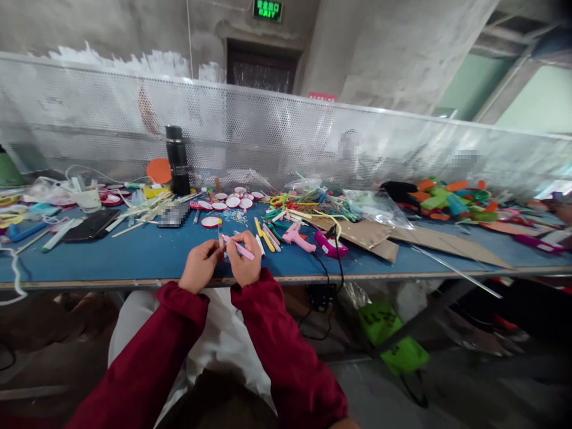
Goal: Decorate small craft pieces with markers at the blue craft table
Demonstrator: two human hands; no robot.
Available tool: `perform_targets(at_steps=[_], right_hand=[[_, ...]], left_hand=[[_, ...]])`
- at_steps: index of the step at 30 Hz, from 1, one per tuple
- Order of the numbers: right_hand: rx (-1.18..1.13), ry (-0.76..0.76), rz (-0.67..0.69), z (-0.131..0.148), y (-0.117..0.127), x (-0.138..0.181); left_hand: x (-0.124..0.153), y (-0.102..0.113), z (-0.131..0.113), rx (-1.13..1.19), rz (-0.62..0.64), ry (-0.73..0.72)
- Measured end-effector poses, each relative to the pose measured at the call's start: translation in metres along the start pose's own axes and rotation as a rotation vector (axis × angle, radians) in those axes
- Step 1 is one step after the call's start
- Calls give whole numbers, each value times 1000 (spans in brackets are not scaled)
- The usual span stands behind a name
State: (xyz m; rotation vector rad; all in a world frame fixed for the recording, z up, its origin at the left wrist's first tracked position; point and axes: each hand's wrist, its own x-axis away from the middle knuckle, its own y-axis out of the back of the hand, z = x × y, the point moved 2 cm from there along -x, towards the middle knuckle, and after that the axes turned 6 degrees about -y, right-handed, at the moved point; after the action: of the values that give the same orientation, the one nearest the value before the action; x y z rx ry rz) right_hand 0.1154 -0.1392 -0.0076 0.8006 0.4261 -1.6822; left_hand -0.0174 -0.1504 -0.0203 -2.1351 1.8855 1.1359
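Close to the table's front edge, my left hand (201,265) pinches a small thin stick (220,229) that stands upright and has a yellow tip. My right hand (245,265) is closed around a pink marker (243,251), its point end turned toward the stick. Whether the marker touches the stick, I cannot tell. Just beyond my hands lies a round white disc with a red rim (211,222). Several yellow and pale markers (268,238) rest beside my right hand. A pink glue gun (298,238) lies farther right, near a purple device (330,243).
The blue table (152,253) runs along a perforated metal screen (277,137). A black bottle (177,159) stands at the back. Wooden sticks (143,208) and a dark phone (92,225) lie left. Cardboard (366,235) and colourful pieces (451,199) are right; cables hang over the edge.
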Motion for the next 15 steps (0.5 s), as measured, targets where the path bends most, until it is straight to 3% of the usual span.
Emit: perform_targets(at_steps=[15], right_hand=[[-3,3,-20,3,4,0]], left_hand=[[1,3,-13,10,40,-10]])
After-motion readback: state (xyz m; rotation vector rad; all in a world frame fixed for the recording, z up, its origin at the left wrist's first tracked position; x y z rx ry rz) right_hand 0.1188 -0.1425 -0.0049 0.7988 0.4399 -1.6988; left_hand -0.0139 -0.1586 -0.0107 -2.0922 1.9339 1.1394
